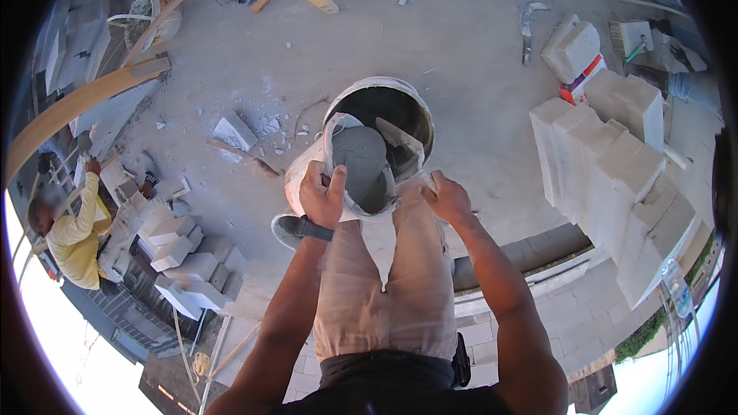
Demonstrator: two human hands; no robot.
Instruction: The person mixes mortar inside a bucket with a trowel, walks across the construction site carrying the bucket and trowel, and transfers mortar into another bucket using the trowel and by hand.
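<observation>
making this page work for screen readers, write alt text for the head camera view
The wearer's left hand grips the rim of a pale bucket of grey paste at the mouth of a larger bucket, while the right hand holds a trowel. White blocks are stacked on the right, and another person in yellow is at the far left.

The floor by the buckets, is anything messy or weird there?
Yes. On the floor, to the left of the tilted bucket, a lone white block lies among scattered pale bits. That looks messy because many other white blocks are grouped in piles. I can't tell whether the bits broke off it.
</observation>
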